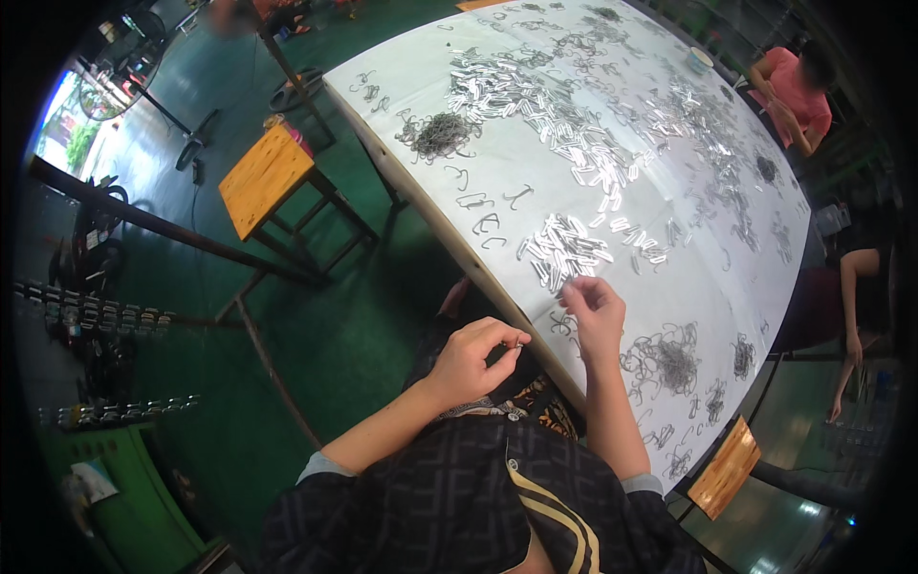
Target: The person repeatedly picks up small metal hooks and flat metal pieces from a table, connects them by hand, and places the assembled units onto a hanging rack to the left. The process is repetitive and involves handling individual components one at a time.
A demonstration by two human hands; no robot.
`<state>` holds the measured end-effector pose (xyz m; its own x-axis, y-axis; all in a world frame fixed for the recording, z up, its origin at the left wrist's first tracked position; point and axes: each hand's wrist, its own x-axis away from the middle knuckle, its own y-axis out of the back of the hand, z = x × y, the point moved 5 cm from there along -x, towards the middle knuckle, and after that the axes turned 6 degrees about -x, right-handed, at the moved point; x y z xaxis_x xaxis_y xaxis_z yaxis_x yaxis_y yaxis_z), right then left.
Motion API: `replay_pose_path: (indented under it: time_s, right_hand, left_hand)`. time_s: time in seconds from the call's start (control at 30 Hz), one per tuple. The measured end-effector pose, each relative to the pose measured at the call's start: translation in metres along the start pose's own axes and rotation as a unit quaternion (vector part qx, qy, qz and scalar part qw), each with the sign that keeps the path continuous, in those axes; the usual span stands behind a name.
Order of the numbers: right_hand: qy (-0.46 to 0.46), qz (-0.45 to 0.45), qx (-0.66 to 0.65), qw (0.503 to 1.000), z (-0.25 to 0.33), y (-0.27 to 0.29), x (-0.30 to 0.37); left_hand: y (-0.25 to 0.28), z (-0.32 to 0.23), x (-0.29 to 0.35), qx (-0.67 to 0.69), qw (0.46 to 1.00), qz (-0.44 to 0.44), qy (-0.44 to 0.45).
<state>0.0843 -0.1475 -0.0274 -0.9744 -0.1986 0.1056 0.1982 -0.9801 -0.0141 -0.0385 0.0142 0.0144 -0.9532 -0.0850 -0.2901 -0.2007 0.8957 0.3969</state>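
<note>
Both hands were pinched shut: the left hand (473, 359) on a small wire piece (517, 341), the right hand (595, 311) over flat clips (566, 251) on the table (535, 172).

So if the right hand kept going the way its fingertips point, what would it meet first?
Probably the small heap of flat silvery metal pieces on the white table. The right hand has its pinched fingertips at that heap's near edge, though depth is hard to judge here.

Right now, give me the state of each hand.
Left hand: fingers curled, pinching a small wire piece.
Right hand: fingers pinched at the metal clips; hold unclear.
</note>
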Motion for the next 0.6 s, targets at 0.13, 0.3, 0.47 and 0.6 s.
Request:
replay_pose_path:
  time_s: [0.13, 0.3, 0.47, 0.6]
  right_hand:
    - [-0.013, 0.084, -0.095, 0.992, 0.023, -0.026, 0.033]
    - [0.095, 0.100, 0.044, 0.989, 0.049, -0.040, 0.053]
    - [0.135, 0.096, 0.104, 0.981, 0.051, -0.043, 0.057]
    - [0.140, 0.088, 0.119, 0.979, 0.052, -0.043, 0.061]
  left_hand:
    - [0.001, -0.004, -0.005, -0.055, 0.997, -0.027, -0.038]
    - [0.003, -0.008, -0.005, -0.100, 0.994, -0.031, -0.044]
    - [0.003, -0.006, 0.000, -0.119, 0.991, -0.040, -0.040]
    - [0.001, -0.003, 0.003, -0.105, 0.993, -0.044, -0.027]
